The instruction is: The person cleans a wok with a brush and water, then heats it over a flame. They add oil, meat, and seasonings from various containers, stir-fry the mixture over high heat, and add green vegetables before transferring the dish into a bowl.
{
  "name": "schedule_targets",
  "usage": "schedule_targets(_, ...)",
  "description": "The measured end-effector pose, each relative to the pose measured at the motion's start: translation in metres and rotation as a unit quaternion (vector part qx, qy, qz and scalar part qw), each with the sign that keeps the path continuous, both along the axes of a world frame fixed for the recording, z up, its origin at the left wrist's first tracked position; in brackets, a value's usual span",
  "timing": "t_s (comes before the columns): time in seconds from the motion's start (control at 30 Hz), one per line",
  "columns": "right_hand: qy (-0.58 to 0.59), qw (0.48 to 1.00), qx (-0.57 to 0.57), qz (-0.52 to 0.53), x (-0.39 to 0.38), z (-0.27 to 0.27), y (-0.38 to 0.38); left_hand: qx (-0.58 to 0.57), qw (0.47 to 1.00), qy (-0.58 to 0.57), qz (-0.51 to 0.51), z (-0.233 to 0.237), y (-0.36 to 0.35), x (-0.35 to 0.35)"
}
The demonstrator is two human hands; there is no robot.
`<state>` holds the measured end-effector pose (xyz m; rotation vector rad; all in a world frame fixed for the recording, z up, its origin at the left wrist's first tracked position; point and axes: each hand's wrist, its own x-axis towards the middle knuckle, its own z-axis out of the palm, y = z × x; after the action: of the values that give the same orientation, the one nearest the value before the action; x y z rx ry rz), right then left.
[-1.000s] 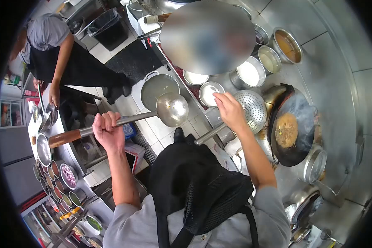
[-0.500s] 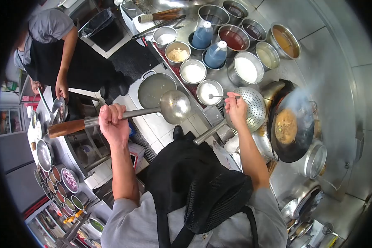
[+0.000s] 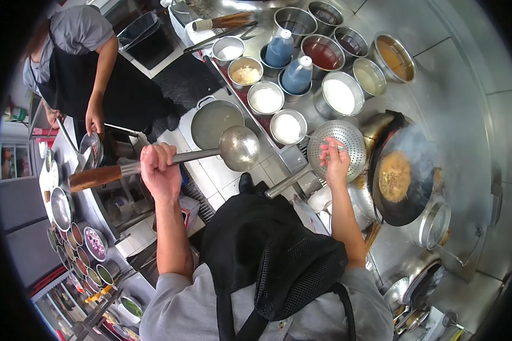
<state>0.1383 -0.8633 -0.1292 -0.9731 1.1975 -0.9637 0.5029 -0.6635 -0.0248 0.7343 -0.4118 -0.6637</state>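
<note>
My left hand (image 3: 160, 169) is wrapped round the shaft of a large ladle (image 3: 239, 149), just past its wooden handle. The ladle's metal bowl is held over the floor, near the rim of a large pot (image 3: 202, 128). My right hand (image 3: 335, 160) has its fingers curled in a pinch above a perforated strainer (image 3: 355, 145). A small spoon seems to be in it, mostly hidden against the strainer. Nearby stands a metal cup of white granules (image 3: 288, 127). Right of the strainer, a dark wok (image 3: 407, 207) holds a browned, flat mass of food (image 3: 395, 177), with smoke rising.
Metal containers of sauces (image 3: 322, 54) and two blue squeeze bottles (image 3: 297, 77) crowd the counter beyond my right hand. At left, a co-worker (image 3: 79, 74) handles a bowl by a counter of ingredient tubs (image 3: 95, 243). A lidded pan (image 3: 436, 223) sits near the wok.
My right hand has drawn back from the cup of white granules and lowered over the strainer. My left hand and the ladle shifted slightly. The food in the wok looks slightly changed in shape.
</note>
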Motion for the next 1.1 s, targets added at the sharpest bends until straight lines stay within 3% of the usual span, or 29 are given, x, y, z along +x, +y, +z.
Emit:
schedule_targets(0.9,-0.059,0.998,0.01,-0.004,-0.007,0.003,-0.001,-0.014,1.0,0.016,0.002,0.011,-0.019,-0.007)
schedule_targets(1.03,-0.124,0.992,0.008,0.034,0.002,0.018,0.002,-0.013,0.998,0.063,0.017,0.011,-0.025,-0.009)
schedule_targets(1.1,-0.071,0.997,-0.034,0.018,-0.002,0.006,-0.007,-0.02,0.996,0.091,0.01,0.006,-0.027,-0.007)
